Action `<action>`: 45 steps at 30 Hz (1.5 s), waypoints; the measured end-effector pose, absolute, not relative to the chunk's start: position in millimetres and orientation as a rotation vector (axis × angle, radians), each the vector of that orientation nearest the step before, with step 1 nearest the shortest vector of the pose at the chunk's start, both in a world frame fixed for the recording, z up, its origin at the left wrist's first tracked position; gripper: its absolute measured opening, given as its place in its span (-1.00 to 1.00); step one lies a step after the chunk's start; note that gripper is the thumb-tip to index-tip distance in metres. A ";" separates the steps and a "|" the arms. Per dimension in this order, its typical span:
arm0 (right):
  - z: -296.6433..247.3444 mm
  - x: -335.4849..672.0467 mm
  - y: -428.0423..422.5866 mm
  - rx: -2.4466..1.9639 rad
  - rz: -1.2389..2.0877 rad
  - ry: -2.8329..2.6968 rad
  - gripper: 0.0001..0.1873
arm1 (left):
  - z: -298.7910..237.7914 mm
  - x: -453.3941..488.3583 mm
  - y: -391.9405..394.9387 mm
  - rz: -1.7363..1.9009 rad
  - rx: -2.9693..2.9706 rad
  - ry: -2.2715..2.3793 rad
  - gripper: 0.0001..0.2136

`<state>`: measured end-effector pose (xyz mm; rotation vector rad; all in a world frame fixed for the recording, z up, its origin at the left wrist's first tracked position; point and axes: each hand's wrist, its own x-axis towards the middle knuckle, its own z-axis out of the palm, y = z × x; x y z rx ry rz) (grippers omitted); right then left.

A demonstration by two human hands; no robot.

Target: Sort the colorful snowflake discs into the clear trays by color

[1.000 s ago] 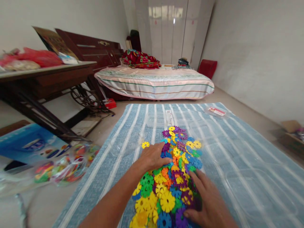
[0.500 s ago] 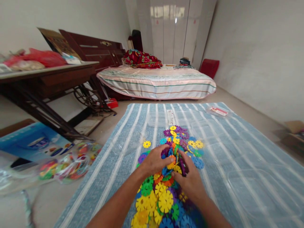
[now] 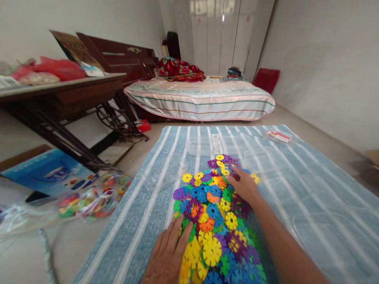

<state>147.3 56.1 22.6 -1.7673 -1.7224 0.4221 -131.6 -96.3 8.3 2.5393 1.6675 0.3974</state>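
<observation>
A long heap of coloured plastic snowflake discs (image 3: 213,213) in yellow, blue, green, orange and purple lies on a striped cloth (image 3: 142,189). At the near left edge of the heap, my left hand (image 3: 171,248) rests with its fingers stretched out over the discs, holding nothing. My right hand (image 3: 245,186) touches the far right part of the heap, its thumb apart from the fingers. Its fingertips are partly hidden, and no held disc shows. Purple lattice-like pieces (image 3: 237,242) lie among the discs.
Clear plastic containers (image 3: 201,146) and a clear lid (image 3: 319,221) lie on the cloth. A red and white card (image 3: 278,136) is at the far right. Bagged colourful pieces (image 3: 94,201) and a blue box (image 3: 50,171) stand on the floor at left, below a sewing-machine table (image 3: 89,85). A bed (image 3: 201,100) is beyond.
My hands were together over the middle of the heap. They have come apart, the left toward me and to the left, the right farther away. The discs in the middle now lie flatter and spread wider.
</observation>
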 end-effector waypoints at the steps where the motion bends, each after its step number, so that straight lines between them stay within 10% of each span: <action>1: 21.3 142.1 57.5 -1.773 0.442 -1.765 -0.49 | 3.1 -127.3 -96.6 0.430 2.601 1.666 -0.04; 12: 42.0 113.6 -5.7 -1.340 0.862 -1.754 -0.67 | 20.4 -63.5 -39.6 0.542 2.465 1.651 -0.31; 21: -14.5 150.7 -107.9 -1.312 0.030 -2.169 -0.07 | 23.9 -27.0 8.8 0.720 2.298 1.424 -0.46; 31: 8.4 133.5 -38.4 -1.388 0.003 -1.950 -0.51 | 48.2 -81.5 -26.0 0.697 2.457 1.532 -0.48; 38: -9.6 165.1 -75.8 -1.767 -0.004 -1.682 -0.48 | -0.2 -124.6 -89.6 0.563 2.900 1.314 -0.02; 45: -10.2 117.2 -81.3 -1.585 0.293 -1.690 -0.51 | 11.5 -78.0 -67.5 0.392 2.867 1.401 -0.28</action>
